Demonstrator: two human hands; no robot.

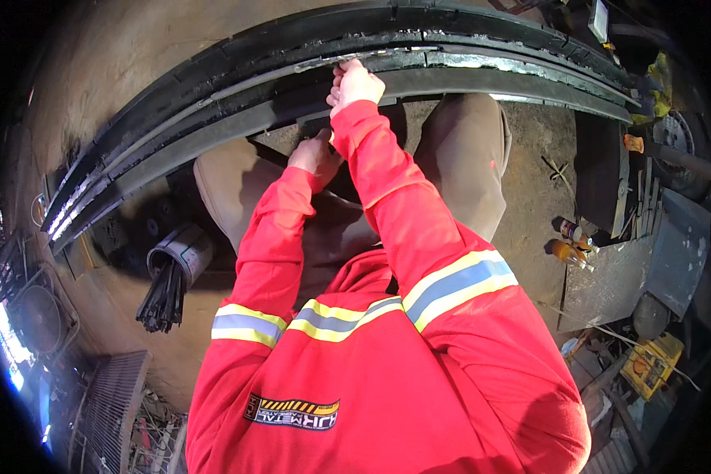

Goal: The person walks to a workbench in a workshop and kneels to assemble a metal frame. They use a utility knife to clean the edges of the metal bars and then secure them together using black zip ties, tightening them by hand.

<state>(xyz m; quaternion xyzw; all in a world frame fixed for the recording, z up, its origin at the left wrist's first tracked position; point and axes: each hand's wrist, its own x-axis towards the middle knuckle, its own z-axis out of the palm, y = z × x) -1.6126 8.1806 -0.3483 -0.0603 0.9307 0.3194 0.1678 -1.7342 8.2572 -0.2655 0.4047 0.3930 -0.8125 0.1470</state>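
Note:
A long dark metal beam (237, 122) with raised edges crosses in front of my knees, looking bowed in this view. Along its trough runs a thin grey rod (253, 81), with a shinier stretch near the middle. My right hand (357, 84) is closed at that stretch, its fingertips against the rod or something small on it; what the fingers pinch is hidden. Closer to me, between my knees, my left hand (316, 156) is curled closed in shadow at the beam's near edge. Whatever it grips cannot be made out.
A white bucket (200, 251) lies tilted at my left, dark thin strips (163, 299) sticking out. To the right lie small bottles (567, 251), metal sheets (608, 280) and a yellow box-like device (652, 365) with a cable. A grille-like metal panel (112, 407) stands at lower left.

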